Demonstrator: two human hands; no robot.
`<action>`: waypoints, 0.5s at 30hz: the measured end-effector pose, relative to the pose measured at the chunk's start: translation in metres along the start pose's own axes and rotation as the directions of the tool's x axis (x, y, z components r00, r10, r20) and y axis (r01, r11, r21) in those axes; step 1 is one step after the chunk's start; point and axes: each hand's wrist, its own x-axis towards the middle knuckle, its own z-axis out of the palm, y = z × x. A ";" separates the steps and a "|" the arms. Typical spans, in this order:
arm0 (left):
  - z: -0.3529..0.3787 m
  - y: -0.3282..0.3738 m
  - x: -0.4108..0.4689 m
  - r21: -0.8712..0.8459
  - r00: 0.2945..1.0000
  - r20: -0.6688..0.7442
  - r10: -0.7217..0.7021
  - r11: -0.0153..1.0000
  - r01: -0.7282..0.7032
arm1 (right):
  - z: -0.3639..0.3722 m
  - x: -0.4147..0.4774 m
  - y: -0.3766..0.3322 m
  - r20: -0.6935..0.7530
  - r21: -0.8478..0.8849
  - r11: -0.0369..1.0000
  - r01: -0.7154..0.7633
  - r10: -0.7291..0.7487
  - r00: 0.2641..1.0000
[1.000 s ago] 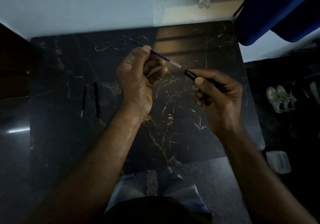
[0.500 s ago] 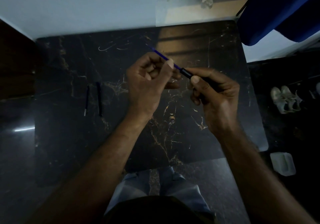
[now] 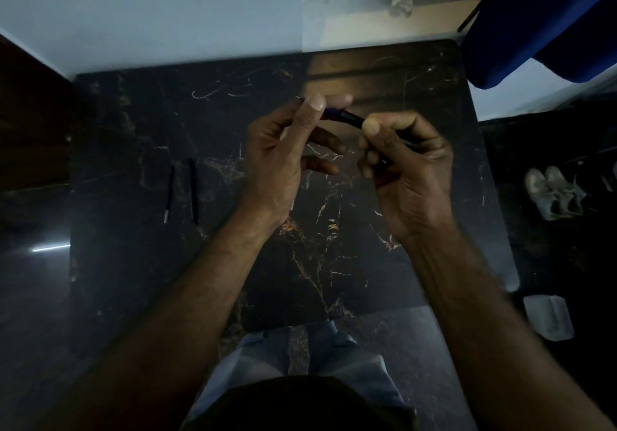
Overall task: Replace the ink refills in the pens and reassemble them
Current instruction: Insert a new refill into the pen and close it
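Note:
My right hand (image 3: 404, 170) grips a black pen barrel (image 3: 352, 119), its open end pointing up and left. My left hand (image 3: 283, 150) pinches a thin blue ink refill (image 3: 330, 113) between thumb and forefinger; most of the refill is inside the barrel and only a short blue stub shows between the two hands. Both hands hover above the middle of the black marble table (image 3: 167, 123). To the left on the table lie a loose refill with a pale tip (image 3: 169, 193) and a dark thin pen part (image 3: 193, 190), side by side.
A pale wall runs along the table's far edge. A blue cloth (image 3: 547, 26) hangs at the top right. On the dark floor to the right are a pair of pale shoes (image 3: 552, 193) and a white container (image 3: 547, 317). My knees show below the near edge.
My left hand has moved right toward the right hand, sliding the blue refill into the barrel; a long stretch of refill was exposed before, now only a short stub shows.

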 end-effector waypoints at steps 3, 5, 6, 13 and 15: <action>-0.003 -0.002 -0.001 0.022 1.000 0.016 0.019 1.000 -0.020 | 0.003 0.005 0.001 -0.005 0.030 1.000 -0.006 0.006 1.000; -0.009 -0.004 0.000 0.085 0.999 0.037 0.035 0.996 -0.038 | 0.005 0.008 0.003 0.007 0.048 0.999 -0.025 0.024 1.000; -0.014 -0.005 0.001 0.123 0.996 0.075 0.044 0.991 -0.053 | 0.007 0.008 0.004 0.015 0.068 0.997 -0.044 0.043 0.999; -0.073 -0.042 0.022 0.216 0.994 -0.067 -0.088 0.971 0.100 | 0.006 0.011 0.018 0.061 0.363 0.903 -0.228 0.222 0.973; -0.100 -0.083 0.029 0.472 0.971 -0.218 -0.093 0.861 0.189 | -0.001 0.007 0.022 0.079 0.380 0.891 -0.247 0.234 0.969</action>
